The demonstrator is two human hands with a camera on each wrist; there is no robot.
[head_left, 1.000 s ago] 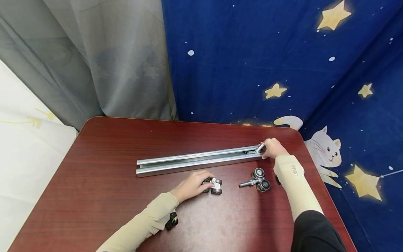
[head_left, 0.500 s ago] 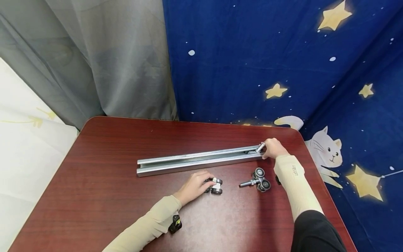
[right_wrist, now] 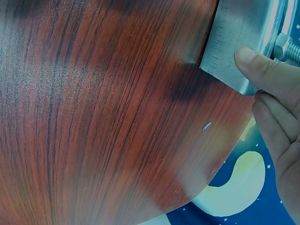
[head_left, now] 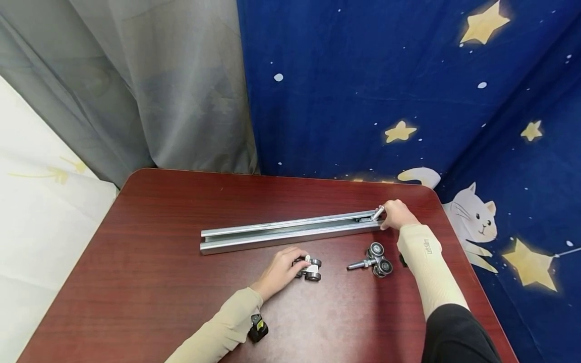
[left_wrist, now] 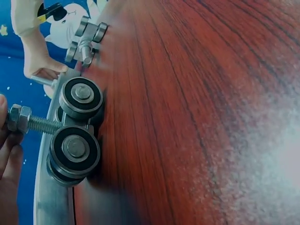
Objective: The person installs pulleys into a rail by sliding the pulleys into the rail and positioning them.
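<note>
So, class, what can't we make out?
Head view: right end of the rail, behind the right hand.
Head view: part of the left roller trolley, behind the left hand.
Left wrist view: most of the left hand, past the left edge.
Right wrist view: far end of the bolt, past the right edge.

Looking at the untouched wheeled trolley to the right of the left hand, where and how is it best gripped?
Probably by its bolt, pinched from above or the left: the trolley lies on its side, and this slim shaft juts past the wheels toward the left hand.
</note>
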